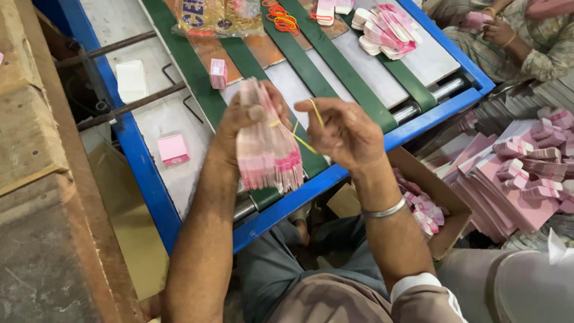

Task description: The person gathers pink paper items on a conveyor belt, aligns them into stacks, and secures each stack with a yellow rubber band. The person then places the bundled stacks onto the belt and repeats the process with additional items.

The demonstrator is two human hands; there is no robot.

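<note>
Head view, looking down over the blue-framed conveyor (pixel 149 179), taken here as the landmark.

Item: bundle of pink paper sleeves (pixel 267 146), hanging just above the conveyor's near end, long axis running roughly upright, fanned ends pointing down. Left hand (pixel 242 116) is gripping its top, fingers pressed together around the stack.

Item: yellow rubber band (pixel 302 128), stretching from the bundle's upper part across to the right hand (pixel 344 131). Right-hand fingers are pinching and hooking the band, pulling it taut to the right of the bundle; the band's loop is lying just beside the stack, on the right hand's side, so that hand is working the band while the left is carrying the stack.

Item: cardboard box (pixel 439 197), sitting below and right of the conveyor's near corner, holding small banded pink packs.

Item: loose heap of pink sleeves (pixel 385 30), lying on the conveyor's far end, near another person's hand (pixel 499 33).

Item: orange rubber bands (pixel 281 18), lying on the far belts beside a clear bag (pixel 218 15) of yellow bands.

Item: single pink pack (pixel 218 73), standing on the belt beyond the left hand.
</note>
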